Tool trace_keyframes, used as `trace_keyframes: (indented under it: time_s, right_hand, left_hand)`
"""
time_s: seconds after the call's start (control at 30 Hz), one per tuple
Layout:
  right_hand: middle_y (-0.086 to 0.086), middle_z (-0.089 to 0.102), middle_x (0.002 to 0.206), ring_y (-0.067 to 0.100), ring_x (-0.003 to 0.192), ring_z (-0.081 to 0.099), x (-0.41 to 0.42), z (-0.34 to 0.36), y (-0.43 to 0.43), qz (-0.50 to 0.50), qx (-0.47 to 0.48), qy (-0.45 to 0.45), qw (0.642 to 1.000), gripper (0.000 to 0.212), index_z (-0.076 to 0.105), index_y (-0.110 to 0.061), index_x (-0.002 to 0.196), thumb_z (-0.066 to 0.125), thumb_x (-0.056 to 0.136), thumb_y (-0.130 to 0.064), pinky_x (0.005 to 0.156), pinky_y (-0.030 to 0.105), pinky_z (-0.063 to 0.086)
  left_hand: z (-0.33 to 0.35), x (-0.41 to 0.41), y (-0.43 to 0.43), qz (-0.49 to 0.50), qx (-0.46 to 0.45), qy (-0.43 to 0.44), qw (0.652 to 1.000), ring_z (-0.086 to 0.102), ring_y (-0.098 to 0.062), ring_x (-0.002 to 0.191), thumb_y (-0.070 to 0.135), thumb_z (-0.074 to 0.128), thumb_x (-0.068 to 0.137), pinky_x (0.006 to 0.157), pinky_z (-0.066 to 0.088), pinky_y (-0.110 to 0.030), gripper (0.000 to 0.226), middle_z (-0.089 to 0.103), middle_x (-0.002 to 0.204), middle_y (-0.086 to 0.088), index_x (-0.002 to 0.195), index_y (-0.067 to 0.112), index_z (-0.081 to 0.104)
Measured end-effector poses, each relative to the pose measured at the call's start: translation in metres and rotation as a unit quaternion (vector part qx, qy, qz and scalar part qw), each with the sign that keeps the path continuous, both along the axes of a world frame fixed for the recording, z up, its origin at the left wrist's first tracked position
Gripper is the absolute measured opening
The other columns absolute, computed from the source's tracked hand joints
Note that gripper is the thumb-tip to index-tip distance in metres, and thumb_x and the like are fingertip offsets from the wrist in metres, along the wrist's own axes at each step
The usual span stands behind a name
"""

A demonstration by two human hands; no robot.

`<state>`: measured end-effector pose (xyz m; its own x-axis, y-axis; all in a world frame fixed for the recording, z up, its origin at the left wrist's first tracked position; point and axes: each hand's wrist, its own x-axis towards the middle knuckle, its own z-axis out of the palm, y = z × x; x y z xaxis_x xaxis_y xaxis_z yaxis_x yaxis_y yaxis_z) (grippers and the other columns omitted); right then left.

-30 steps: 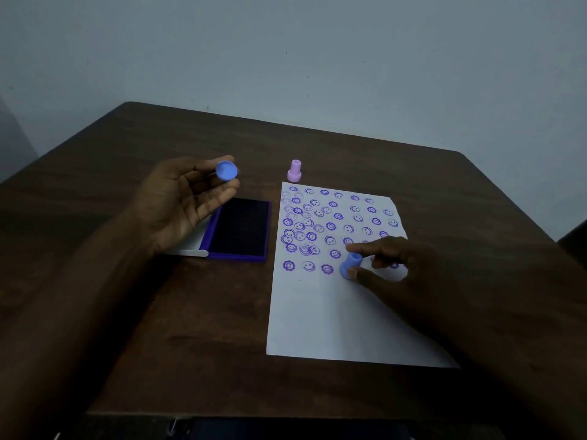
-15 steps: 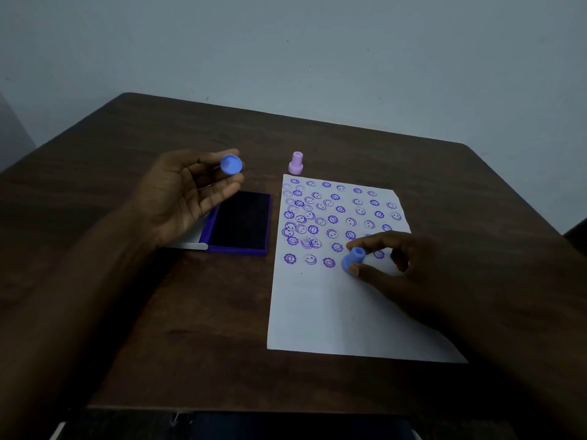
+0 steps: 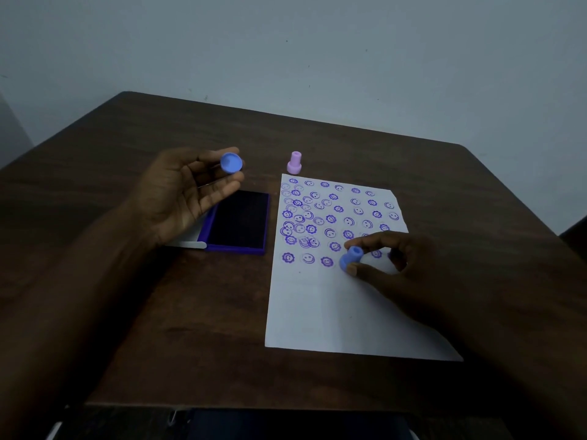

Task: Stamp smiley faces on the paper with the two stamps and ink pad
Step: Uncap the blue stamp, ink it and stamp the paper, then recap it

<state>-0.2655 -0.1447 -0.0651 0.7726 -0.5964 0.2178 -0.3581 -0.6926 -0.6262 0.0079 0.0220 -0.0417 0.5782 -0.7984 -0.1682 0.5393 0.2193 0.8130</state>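
Your right hand (image 3: 390,262) pinches the blue stamp (image 3: 350,257) between thumb and forefinger, its base down on the paper (image 3: 333,312), at the end of the lowest row of prints. Held low on the body, likely so pressure goes straight down and the face prints evenly.

Your left hand (image 3: 187,192) is raised above the desk (image 3: 158,328), palm turned in, fingertips gripping a small blue cap (image 3: 231,163). Probably the stamp's cover, kept off the desk so it is ready to go back on.

The ink pad (image 3: 239,222) lies open just left of the paper, near enough for quick re-inking; your left hand partly hides its lid.

The pink stamp (image 3: 294,162) stands upright on its base just beyond the paper's top edge, untouched, clear of the work.

Upper half of the sheet is crowded with purple smileys; lower half bare. By my reckoning, plenty of room left.
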Motion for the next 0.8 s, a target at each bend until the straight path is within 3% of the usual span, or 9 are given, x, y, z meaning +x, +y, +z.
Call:
trace_keyframes:
  time_s: [0.13, 0.23, 0.27, 0.33, 0.4, 0.5, 0.57, 0.7, 0.8]
  right_hand:
    - [-0.039, 0.069, 0.094, 0.022, 0.072, 0.066, -0.002, 0.0, 0.0, -0.004, 0.007, -0.005, 1.0, 0.021, 0.074, -0.047, 0.091, 0.082, 0.072, -0.044, 0.072, 0.041, 0.057]
    - [-0.051, 0.061, 0.083, 0.001, 0.06, 0.055, -0.002, 0.003, 0.001, 0.015, -0.006, 0.0, 1.0, 0.02, 0.072, -0.047, 0.085, 0.083, 0.074, -0.035, 0.058, 0.008, 0.043]
    - [-0.052, 0.059, 0.075, 0.002, 0.055, 0.047, -0.002, 0.005, 0.002, 0.016, -0.013, 0.004, 1.0, 0.021, 0.071, -0.046, 0.086, 0.084, 0.074, -0.035, 0.055, 0.007, 0.038]
    - [-0.037, 0.062, 0.061, 0.006, 0.051, 0.037, -0.002, 0.006, 0.002, 0.011, -0.007, 0.008, 1.0, 0.019, 0.072, -0.046, 0.087, 0.083, 0.073, -0.039, 0.051, 0.013, 0.034]
    - [-0.019, 0.069, 0.065, 0.006, 0.052, 0.038, -0.003, 0.006, 0.002, 0.007, 0.008, 0.008, 1.0, 0.02, 0.075, -0.045, 0.092, 0.082, 0.073, -0.043, 0.051, 0.017, 0.033]
    - [-0.029, 0.064, 0.064, -0.001, 0.052, 0.043, -0.003, 0.007, -0.001, -0.022, 0.071, -0.074, 0.995, 0.024, 0.077, -0.042, 0.095, 0.082, 0.071, -0.043, 0.05, 0.007, 0.035]
    - [-0.022, 0.06, 0.057, -0.001, 0.05, 0.044, -0.003, 0.012, -0.004, -0.051, 0.127, -0.131, 0.982, 0.026, 0.076, -0.043, 0.095, 0.083, 0.07, -0.042, 0.047, 0.005, 0.033]
    - [-0.008, 0.08, 0.087, 0.008, 0.074, 0.073, 0.005, 0.022, -0.007, -0.028, 0.264, -0.185, 0.946, 0.029, 0.078, -0.033, 0.095, 0.083, 0.067, -0.028, 0.062, 0.016, 0.054]
    - [0.001, 0.08, 0.096, 0.027, 0.091, 0.074, 0.02, 0.025, -0.004, -0.003, 0.3, -0.174, 0.938, 0.025, 0.078, -0.028, 0.099, 0.077, 0.079, -0.013, 0.076, 0.03, 0.061]
  left_hand:
    - [0.001, 0.0, 0.0, 0.001, -0.001, -0.002, 1.0, 0.077, -0.017, 0.087, 0.016, 0.055, 0.095, 0.069, 0.062, -0.023, 0.025, 0.079, 0.104, -0.01, 0.111, 0.008, 0.073]
    - [0.001, -0.001, 0.001, 0.002, -0.004, -0.002, 1.0, 0.077, -0.018, 0.088, 0.015, 0.055, 0.095, 0.071, 0.063, -0.023, 0.024, 0.079, 0.104, -0.01, 0.108, 0.008, 0.075]
    - [0.0, -0.001, 0.001, 0.003, -0.006, -0.002, 1.0, 0.077, -0.018, 0.088, 0.015, 0.055, 0.095, 0.071, 0.063, -0.024, 0.024, 0.079, 0.104, -0.01, 0.107, 0.008, 0.075]
    - [0.0, -0.001, 0.002, 0.004, -0.01, -0.001, 1.0, 0.077, -0.018, 0.089, 0.015, 0.055, 0.095, 0.07, 0.063, -0.024, 0.024, 0.079, 0.104, -0.011, 0.106, 0.008, 0.076]
    - [0.0, 0.0, 0.003, 0.002, -0.012, 0.0, 1.0, 0.077, -0.019, 0.089, 0.015, 0.055, 0.095, 0.07, 0.063, -0.024, 0.024, 0.079, 0.105, -0.011, 0.107, 0.008, 0.075]
    - [-0.001, -0.001, 0.003, -0.003, -0.012, 0.004, 1.0, 0.077, -0.019, 0.086, 0.012, 0.054, 0.095, 0.069, 0.063, -0.024, 0.025, 0.079, 0.103, -0.012, 0.103, 0.008, 0.077]
    - [-0.002, -0.001, 0.002, -0.007, -0.011, 0.002, 1.0, 0.078, -0.02, 0.085, 0.009, 0.053, 0.094, 0.07, 0.063, -0.025, 0.027, 0.079, 0.102, -0.012, 0.097, 0.008, 0.08]
    - [-0.001, -0.003, 0.001, -0.031, -0.017, -0.002, 0.999, 0.078, -0.02, 0.083, 0.002, 0.056, 0.084, 0.068, 0.063, -0.024, 0.028, 0.08, 0.1, -0.013, 0.09, 0.009, 0.083]
    - [0.0, -0.005, 0.0, -0.055, -0.026, -0.007, 0.998, 0.078, -0.022, 0.082, 0.004, 0.061, 0.074, 0.066, 0.063, -0.024, 0.028, 0.079, 0.102, -0.015, 0.095, 0.008, 0.08]
